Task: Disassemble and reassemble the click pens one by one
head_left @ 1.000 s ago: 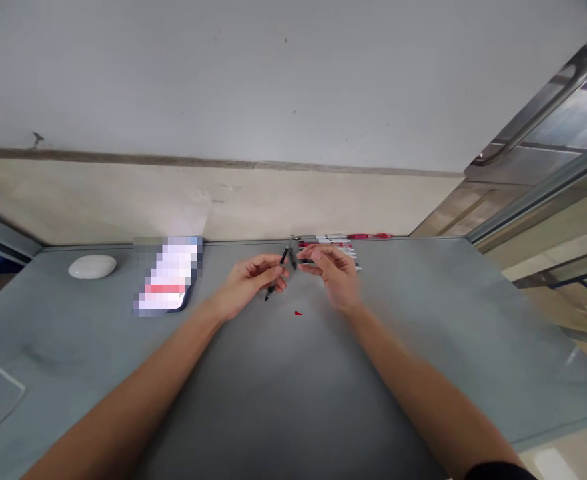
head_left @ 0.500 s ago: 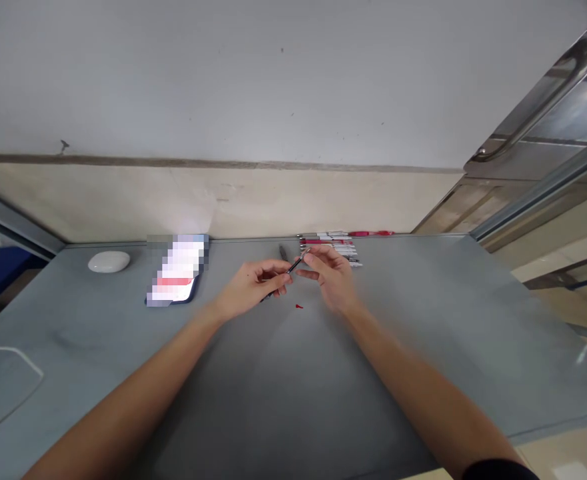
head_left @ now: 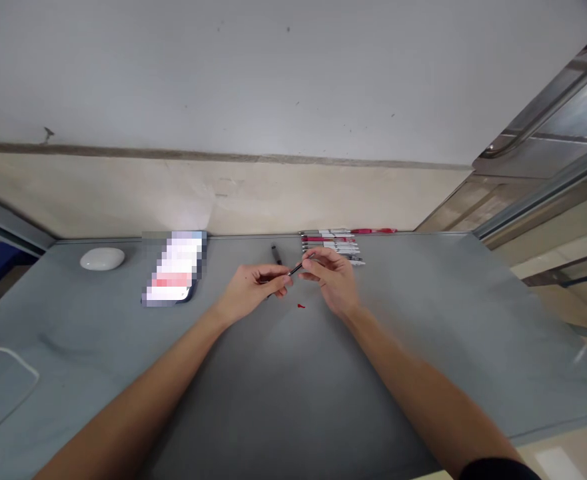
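Note:
Between my two hands a slim dark pen (head_left: 296,269) slants up to the right above the grey table. My left hand (head_left: 258,287) is closed on its lower part, thumb over fingers. The fingertips of my right hand (head_left: 330,275) pinch its upper end; the exact grip there is too small to make out. A small red piece (head_left: 301,306) lies on the table just below the hands. Behind my left fingers lies a dark grey pen part (head_left: 276,254), partly hidden. A row of white and red pens (head_left: 340,241) lies behind my right hand, which covers some of them.
A phone with a lit, blurred screen (head_left: 176,267) lies left of my hands. Beyond it is a white rounded mouse-like object (head_left: 102,259). A white cable (head_left: 23,363) curves over the left of the grey table (head_left: 293,400). The wall (head_left: 253,200) borders the back edge.
My right fingers have closed further onto the pen's upper end. My left hand keeps its hold. The whole view has shifted slightly.

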The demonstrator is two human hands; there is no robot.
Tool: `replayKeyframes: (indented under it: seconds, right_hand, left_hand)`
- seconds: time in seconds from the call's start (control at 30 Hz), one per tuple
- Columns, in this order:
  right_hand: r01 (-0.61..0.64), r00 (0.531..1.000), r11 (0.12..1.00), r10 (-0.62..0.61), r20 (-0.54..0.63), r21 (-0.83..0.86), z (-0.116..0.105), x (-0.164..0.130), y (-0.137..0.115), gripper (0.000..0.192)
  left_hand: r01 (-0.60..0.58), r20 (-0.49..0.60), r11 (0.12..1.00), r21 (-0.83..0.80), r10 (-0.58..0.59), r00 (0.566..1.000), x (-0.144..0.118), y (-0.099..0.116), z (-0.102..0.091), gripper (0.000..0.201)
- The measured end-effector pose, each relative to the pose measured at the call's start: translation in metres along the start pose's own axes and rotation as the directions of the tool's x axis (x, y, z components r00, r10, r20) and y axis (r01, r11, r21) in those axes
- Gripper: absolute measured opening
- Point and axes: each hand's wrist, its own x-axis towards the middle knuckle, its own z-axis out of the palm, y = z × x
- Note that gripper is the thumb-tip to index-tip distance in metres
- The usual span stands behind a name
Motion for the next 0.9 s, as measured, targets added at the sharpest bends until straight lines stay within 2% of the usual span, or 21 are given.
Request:
replayKeyframes:
  seconds: [0.23, 0.5, 0.67, 0.77, 0.83, 0.9]
  right_hand:
    - [0.021, 1.0, 1.0, -0.021, 0.004, 0.004, 0.001, -0.002, 0.0, 0.021]
    - [0.061, 0.996, 0.998, -0.059, -0.071, 0.032, 0.003, 0.0, -0.006, 0.018]
    - [0.093, 0.982, 0.993, -0.078, -0.172, 0.077, -0.002, 0.007, -0.016, 0.018]
    - [0.122, 0.96, 0.983, -0.082, -0.266, 0.137, -0.009, 0.014, -0.024, 0.021]
    - [0.119, 0.956, 0.98, -0.07, -0.286, 0.158, -0.015, 0.016, -0.029, 0.022]
    - [0.094, 0.965, 0.984, -0.052, -0.257, 0.154, -0.021, 0.016, -0.033, 0.021]
  left_hand:
    - [-0.061, 0.002, 0.998, -0.015, 0.061, 0.998, 0.002, -0.002, 0.003, 0.019]
    - [-0.046, 0.033, 0.999, -0.014, 0.046, 0.998, 0.002, -0.002, 0.003, 0.02]
    - [-0.046, 0.103, 0.999, -0.009, 0.047, 0.994, 0.001, -0.001, -0.003, 0.02]
    - [-0.041, 0.083, 0.999, -0.026, 0.043, 0.996, -0.001, 0.001, -0.008, 0.021]
    - [-0.035, 0.047, 0.996, -0.084, 0.039, 0.998, -0.005, 0.003, -0.011, 0.023]
    - [-0.023, 0.021, 0.975, -0.222, 0.028, 0.999, -0.009, 0.005, -0.014, 0.024]
